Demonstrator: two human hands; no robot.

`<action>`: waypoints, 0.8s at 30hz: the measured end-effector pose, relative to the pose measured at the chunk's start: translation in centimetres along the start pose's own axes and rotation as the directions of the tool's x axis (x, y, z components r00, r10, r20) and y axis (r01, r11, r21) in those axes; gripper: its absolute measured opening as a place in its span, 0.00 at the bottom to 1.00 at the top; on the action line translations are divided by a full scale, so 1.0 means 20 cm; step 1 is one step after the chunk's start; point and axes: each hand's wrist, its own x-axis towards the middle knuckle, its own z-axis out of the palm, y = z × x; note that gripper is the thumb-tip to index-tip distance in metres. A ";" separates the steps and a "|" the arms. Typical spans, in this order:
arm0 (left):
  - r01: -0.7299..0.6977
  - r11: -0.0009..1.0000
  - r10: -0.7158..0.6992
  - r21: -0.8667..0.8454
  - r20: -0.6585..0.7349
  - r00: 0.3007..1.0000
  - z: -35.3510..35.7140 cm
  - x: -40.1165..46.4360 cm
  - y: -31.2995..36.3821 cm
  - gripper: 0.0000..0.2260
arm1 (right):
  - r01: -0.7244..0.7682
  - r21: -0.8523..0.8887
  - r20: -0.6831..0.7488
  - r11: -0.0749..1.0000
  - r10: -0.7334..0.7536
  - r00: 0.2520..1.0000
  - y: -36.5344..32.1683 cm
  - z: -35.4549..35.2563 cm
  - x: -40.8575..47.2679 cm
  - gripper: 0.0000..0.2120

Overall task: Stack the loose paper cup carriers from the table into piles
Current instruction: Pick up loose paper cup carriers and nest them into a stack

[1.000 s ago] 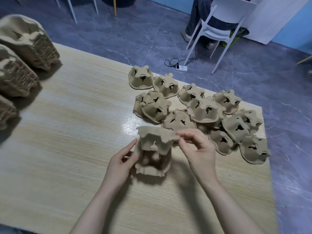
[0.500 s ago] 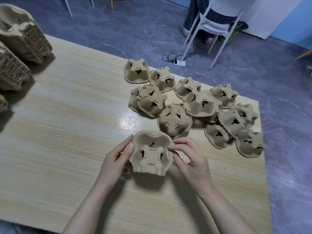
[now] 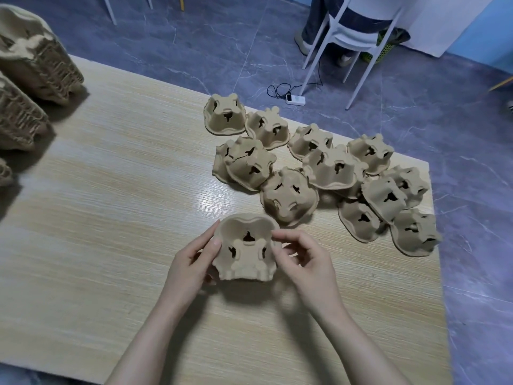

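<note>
Hands meet over one carrier (image 3: 245, 250), which they hold between them just above the table (image 3: 111, 218), its open side turned up toward the camera so the inner hollows and dark slots show; nothing lies inside it. The left hand (image 3: 191, 266) grips its left wall, thumb laid along the rim and the other fingers curled behind and under. The right hand (image 3: 302, 263) pinches the right rim between thumb and forefinger, its remaining fingers loosely bent beside the wall. Whether a second carrier sits nested under the held one cannot be told. Just beyond the hands, and spreading out to the right of the right hand, lie the loose carriers (image 3: 330, 169), all mouth-down on the table, several overlapping or leaning on their neighbours; the nearest carrier (image 3: 288, 197) sits just past the held one's far rim. Far off to the left of the left hand, at the table's edge, stand tall piles (image 3: 33, 59) of nested carriers, partly cut off by the frame. Beyond the table, on the grey floor, a white chair (image 3: 352, 37) with a seated person, and a power strip (image 3: 295, 99).
</note>
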 end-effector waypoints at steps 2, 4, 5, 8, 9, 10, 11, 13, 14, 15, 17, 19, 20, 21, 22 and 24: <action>-0.010 1.000 0.010 0.000 -0.002 1.000 0.00 0.00 0.00 0.25 | -0.054 0.058 -0.028 0.997 0.055 0.998 0.01 0.01 0.01 0.09; -0.019 1.000 0.019 -0.003 -0.010 1.000 0.00 0.00 0.00 0.25 | -0.086 0.112 -0.054 0.990 0.093 0.994 0.01 0.02 0.01 0.08; -0.023 1.000 0.023 -0.005 -0.008 1.000 0.01 0.00 0.00 0.24 | -0.094 0.132 -0.068 0.987 0.103 0.992 0.02 0.02 0.02 0.07; -0.022 1.000 0.021 -0.022 -0.027 0.999 0.01 0.02 -0.01 0.17 | -0.106 0.171 -0.091 0.980 0.123 0.988 0.01 0.02 0.02 0.08; -0.018 1.000 0.017 -0.022 -0.033 0.999 0.01 0.02 -0.01 0.17 | -0.111 0.165 -0.090 0.980 0.127 0.988 0.01 0.02 0.03 0.09; -0.013 1.000 0.012 -0.020 -0.032 0.999 0.01 0.03 -0.01 0.17 | -0.112 0.149 -0.084 0.982 0.125 0.989 0.01 0.02 0.03 0.09; -0.010 1.000 0.010 -0.017 -0.028 1.000 0.01 0.03 0.00 0.16 | -0.105 0.122 -0.078 0.987 0.115 0.990 0.00 0.02 0.04 0.09; -0.011 1.000 0.011 -0.011 -0.025 1.000 0.00 0.03 0.00 0.15 | -0.062 0.023 -0.082 0.998 0.064 0.995 0.00 0.01 0.06 0.09; -0.010 1.000 0.010 -0.007 -0.026 1.000 0.00 0.03 0.00 0.16 | -0.035 -0.048 -0.092 0.998 0.030 0.995 0.00 0.00 0.08 0.10; -0.008 1.000 0.008 0.003 -0.029 1.000 -0.01 0.03 0.00 0.17 | -0.007 -0.115 -0.103 0.993 -0.005 0.995 0.00 -0.01 0.10 0.10; -0.005 1.000 0.005 0.019 -0.032 0.999 -0.01 0.02 0.00 0.18 | 0.053 -0.216 -0.110 0.975 -0.078 0.991 -0.02 -0.03 0.16 0.11; -0.004 1.000 0.005 0.023 -0.035 0.999 -0.01 0.02 0.00 0.17 | 0.118 -0.307 -0.085 0.944 -0.151 0.985 -0.05 -0.07 0.25 0.13; -0.006 1.000 0.007 0.021 -0.035 0.999 -0.01 0.02 -0.01 0.17 | 0.146 -0.361 -0.060 0.921 -0.179 0.982 -0.07 -0.08 0.30 0.15; -0.007 1.000 0.008 0.019 -0.035 0.999 -0.01 0.02 -0.02 0.17 | 0.164 -0.419 -0.027 0.893 -0.193 0.981 -0.08 -0.10 0.36 0.17; -0.006 1.000 0.007 0.020 -0.033 0.999 -0.01 0.02 -0.02 0.18 | 0.170 -0.479 0.010 0.861 -0.189 0.982 -0.09 -0.11 0.42 0.20; -0.008 1.000 0.009 0.027 -0.027 1.000 -0.01 0.02 -0.03 0.19 | 0.138 -0.602 0.071 0.786 -0.120 0.990 -0.12 -0.12 0.53 0.27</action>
